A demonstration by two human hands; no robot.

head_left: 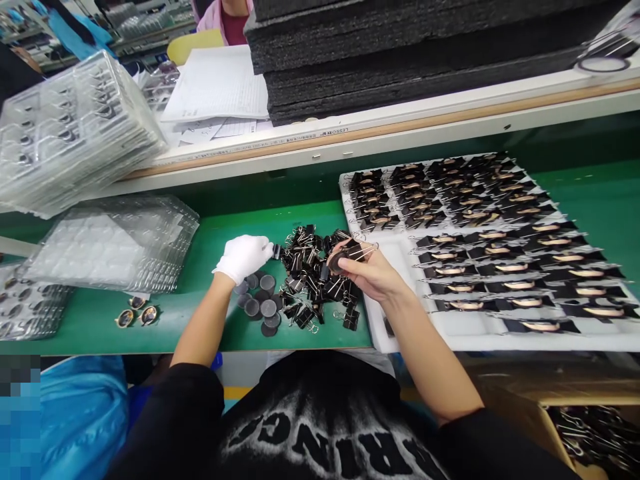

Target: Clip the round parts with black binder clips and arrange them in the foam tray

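Observation:
My left hand, in a white glove, pinches a black binder clip at the left edge of a pile of binder clips on the green mat. Several dark grey round discs lie just below that hand. My bare right hand holds a small round part with a binder clip clamped on it, above the pile's right side. A white tray to the right holds rows of clipped parts.
Stacks of clear plastic blister trays sit on the left, with more on the shelf. Two gold-rimmed parts lie near the mat's front edge. Black foam sheets and papers rest on the shelf. Another person sits behind.

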